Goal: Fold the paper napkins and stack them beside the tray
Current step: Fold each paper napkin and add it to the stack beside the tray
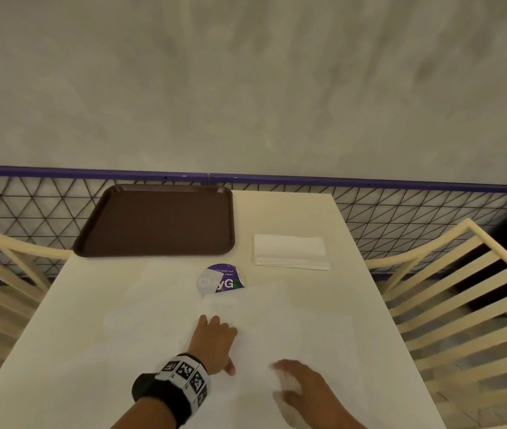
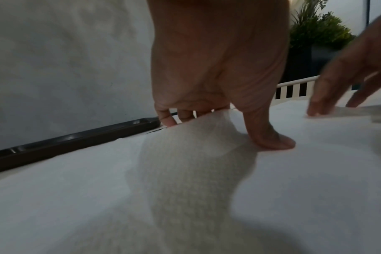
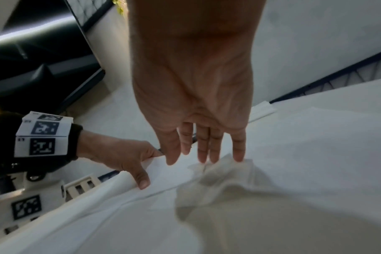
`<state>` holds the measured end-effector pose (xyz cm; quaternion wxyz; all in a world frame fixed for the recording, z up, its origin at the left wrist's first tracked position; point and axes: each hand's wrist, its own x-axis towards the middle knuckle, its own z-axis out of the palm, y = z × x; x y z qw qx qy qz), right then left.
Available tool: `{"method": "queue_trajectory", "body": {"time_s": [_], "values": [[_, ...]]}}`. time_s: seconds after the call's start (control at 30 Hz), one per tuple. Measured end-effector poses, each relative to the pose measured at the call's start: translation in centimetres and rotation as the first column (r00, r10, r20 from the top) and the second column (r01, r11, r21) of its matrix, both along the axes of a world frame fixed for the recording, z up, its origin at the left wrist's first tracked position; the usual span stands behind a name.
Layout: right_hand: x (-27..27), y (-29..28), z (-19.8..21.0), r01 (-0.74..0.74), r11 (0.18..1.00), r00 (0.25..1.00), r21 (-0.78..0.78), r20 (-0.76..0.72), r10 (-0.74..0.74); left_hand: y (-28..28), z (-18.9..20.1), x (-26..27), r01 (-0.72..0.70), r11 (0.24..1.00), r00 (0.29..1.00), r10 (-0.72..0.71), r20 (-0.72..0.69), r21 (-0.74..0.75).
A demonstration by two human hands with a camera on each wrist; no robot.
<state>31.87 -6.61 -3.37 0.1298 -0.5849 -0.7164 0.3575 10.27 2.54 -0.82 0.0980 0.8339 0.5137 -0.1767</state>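
Observation:
A thin white napkin (image 1: 277, 320) lies unfolded on the table's near half, over other flat sheets. My left hand (image 1: 215, 339) sits on its left part. In the left wrist view the left hand (image 2: 207, 101) curls its fingers over a raised fold of the napkin (image 2: 185, 154), and the thumb presses down beside it. My right hand (image 1: 304, 388) is nearer me, and its straight fingertips (image 3: 239, 158) touch a crumpled patch of napkin (image 3: 228, 180). A stack of folded napkins (image 1: 290, 252) lies right of the brown tray (image 1: 159, 221).
A round purple sticker (image 1: 224, 278) shows on the cream table (image 1: 91, 351), partly under a sheet. Cream slatted chairs (image 1: 462, 289) stand on both sides. A black mesh fence (image 1: 400, 212) with a purple rail runs behind the table's far edge.

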Motion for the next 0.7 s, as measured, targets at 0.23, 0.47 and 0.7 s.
{"method": "queue_trajectory", "body": {"time_s": [0.23, 0.47, 0.7], "values": [[-2.7, 5.2, 3.4, -0.177, 0.982, 0.921, 0.068, 0.364, 0.141, -1.7, 0.5, 0.0, 0.142, 0.990, 0.989, -0.143, 0.043, 0.027], [1.1, 10.1, 3.8, 0.060, 0.987, 0.995, -0.148, 0.084, -0.047, 0.5, 2.9, -1.5, -0.277, 0.951, 0.862, 0.309, 0.402, -0.136], [7.7, 17.5, 6.4, 0.472, 0.846, 0.779, -0.249, -0.331, -0.532, 11.3, 5.3, 2.2, -0.410, 0.807, 0.358, 0.572, 0.738, -0.426]]}}
